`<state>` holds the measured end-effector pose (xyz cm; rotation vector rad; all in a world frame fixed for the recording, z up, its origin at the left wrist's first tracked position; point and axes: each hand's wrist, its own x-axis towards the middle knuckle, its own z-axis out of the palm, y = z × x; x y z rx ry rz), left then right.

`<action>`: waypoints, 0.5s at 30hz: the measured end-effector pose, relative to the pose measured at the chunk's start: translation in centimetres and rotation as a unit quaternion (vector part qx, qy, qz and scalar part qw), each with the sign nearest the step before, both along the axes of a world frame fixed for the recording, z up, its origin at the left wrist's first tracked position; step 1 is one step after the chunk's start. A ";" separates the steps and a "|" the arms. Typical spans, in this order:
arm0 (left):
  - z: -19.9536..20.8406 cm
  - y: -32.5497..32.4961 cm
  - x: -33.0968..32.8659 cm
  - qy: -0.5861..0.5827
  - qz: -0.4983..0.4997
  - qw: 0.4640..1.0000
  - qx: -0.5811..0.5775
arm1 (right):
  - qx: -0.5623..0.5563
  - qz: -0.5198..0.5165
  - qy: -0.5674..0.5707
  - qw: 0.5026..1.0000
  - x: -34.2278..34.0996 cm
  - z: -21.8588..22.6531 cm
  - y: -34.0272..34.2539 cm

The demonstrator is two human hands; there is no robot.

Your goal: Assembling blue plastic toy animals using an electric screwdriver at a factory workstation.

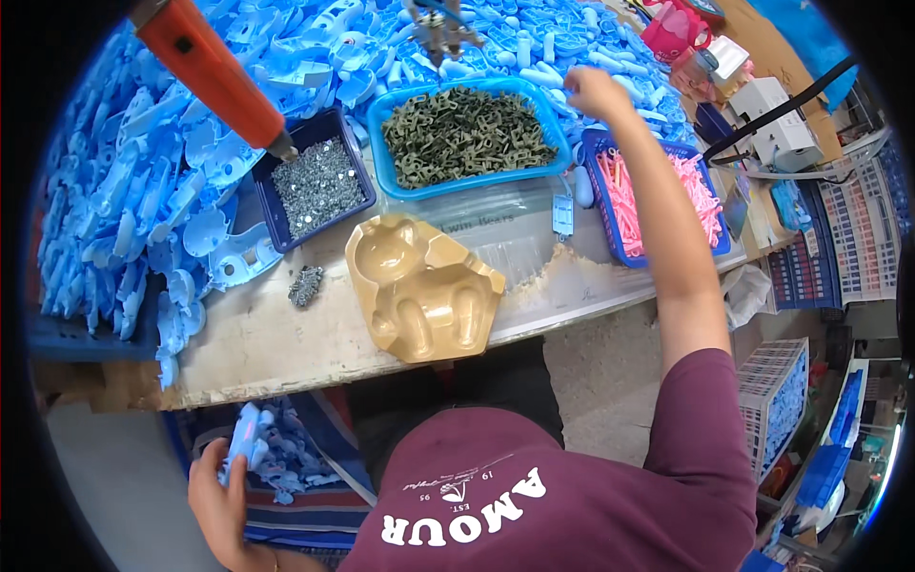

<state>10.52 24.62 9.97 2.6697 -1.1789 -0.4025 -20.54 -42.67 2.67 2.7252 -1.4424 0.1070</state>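
Low on the left, beyond the table's front edge, my left hand (214, 496) grips a light-blue plastic toy part (248, 436) between thumb and fingers. Below that part is a container of similar blue pieces (286, 453). My right arm stretches far across the table. Its hand (602, 93) is closed at the edge of the heap of blue plastic parts (543, 67); what the fingers hold, if anything, is hidden. Nearest to it stand a light-blue tray (378, 153) of dark green clip-like pieces (467, 133) and a blue basket (610, 238) of pink sticks (620, 195).
A gold bear-shaped mould (443, 310) lies at the table's front. Beside it are a dark-blue bin (270, 214) of screws (319, 186) and a loose screw clump (305, 286). An orange power screwdriver (214, 76) hangs over the bin. A metal tool (443, 33) hangs at the top.
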 end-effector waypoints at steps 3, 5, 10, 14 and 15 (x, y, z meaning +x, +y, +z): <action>-0.7 0.4 0.3 -0.073 0.083 0.994 0.028 | 0.017 -0.003 -0.012 1.000 -1.1 -2.8 1.0; -0.4 -1.2 -0.1 -0.011 0.068 0.996 -0.050 | 0.017 -0.028 -0.035 0.999 -0.7 -2.8 1.3; -1.1 -12.7 -2.8 0.131 -0.175 0.962 -0.165 | 0.077 0.082 -0.240 0.964 -4.1 1.4 3.9; -4.1 -20.9 -8.3 0.189 -0.273 0.890 -0.313 | 0.358 0.278 -0.244 0.857 -1.1 4.8 13.1; -4.1 -22.4 -9.8 0.189 -0.277 0.880 -0.335 | 0.390 0.334 -0.230 0.827 0.0 5.6 15.6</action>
